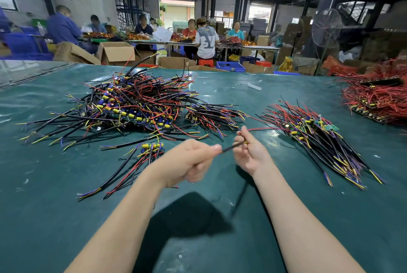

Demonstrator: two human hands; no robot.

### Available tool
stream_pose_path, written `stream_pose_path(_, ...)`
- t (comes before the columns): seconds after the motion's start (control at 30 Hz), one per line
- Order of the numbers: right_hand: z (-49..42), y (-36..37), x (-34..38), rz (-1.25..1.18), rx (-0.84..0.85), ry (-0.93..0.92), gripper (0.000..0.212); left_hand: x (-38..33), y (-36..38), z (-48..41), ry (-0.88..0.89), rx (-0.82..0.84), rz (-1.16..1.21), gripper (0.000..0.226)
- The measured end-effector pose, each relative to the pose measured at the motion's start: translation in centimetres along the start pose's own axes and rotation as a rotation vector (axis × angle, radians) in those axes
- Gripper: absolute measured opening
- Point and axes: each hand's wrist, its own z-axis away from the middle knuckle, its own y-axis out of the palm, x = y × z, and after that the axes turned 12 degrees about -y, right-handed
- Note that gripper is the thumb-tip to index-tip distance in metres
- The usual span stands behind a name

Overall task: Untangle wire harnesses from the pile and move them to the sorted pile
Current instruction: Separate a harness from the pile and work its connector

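the harness [232,147] in hand is up off the tabletop, a black sleeved wire stretched between my two hands just in front of me. my left hand [191,160] is curled and pinches the near end between thumb and forefinger. my right hand [248,154] pinches it a little further along with the fingertips, palm turned up. from the right hand a red lead [264,129] runs off to the right and reaches the edge of the sorted pile [319,138]; i cannot tell whether it joins a board lying there or only touches it. nothing i can see ties the wire to the pile [132,101], which lies well apart to the left, a thick knot of black, red and yellow wires and small boards.

i judge this to be the end of one cycle: the harness is free and pulled straight, not yet laid down. the next move calls for carrying it right and setting it along the sorted pile, wires pointing the same way as the rest, without the red lead snagging them.

a loose harness [152,148] lies just beside my left hand on the green tabletop [198,228], a likely next pick. a red heap [374,96] of wires sits at the far right.
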Motion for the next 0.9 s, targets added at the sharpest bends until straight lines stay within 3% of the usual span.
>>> stream_pose_path(0.13,0.2,0.1,0.1,0.002,0.013,0.048,0.03,0.9,-3.4,1.4,-0.139,0.002,0.045,0.05)
stream_pose_path(0.23,0.5,0.5,-0.1,0.186,-0.008,0.025,0.026,0.6,-4.2,2.1,-0.44,0.094,-0.357,0.027)
stream_pose_path(0.3,0.8,0.7,-0.4,0.298,0.02,0.03,0.023,0.5,-4.4,2.1,-0.588,0.031,-0.425,0.023)
stream_pose_path(0.43,2.0,2.1,-2.2,0.462,0.152,0.022,0.021,0.7,-2.1,-0.1,-0.376,-0.296,-0.023,0.016)
stream_pose_path(0.53,2.7,2.5,-3.7,0.663,0.271,-0.073,0.027,1.7,0.5,-2.0,-0.258,-0.335,-0.161,0.007)
stream_pose_path(0.6,2.9,2.5,-3.8,0.876,0.315,-0.2,0.033,2.4,0.8,-2.5,-0.223,-0.417,-0.287,0.016)
stream_pose_path(0.67,2.8,2.6,-3.6,1.059,0.327,-0.314,0.036,2.4,0.5,-2.5,-0.199,-0.485,-0.238,0.022)
stream_pose_path(0.77,2.5,2.6,-3.2,1.019,0.336,-0.276,0.037,2.0,0.1,-2.4,-0.162,-0.508,-0.108,0.019)
stream_pose_path(0.9,2.5,2.3,-3.3,1.058,0.451,-0.243,0.039,2.4,0.6,-2.6,-0.184,-0.576,-0.121,0.03)
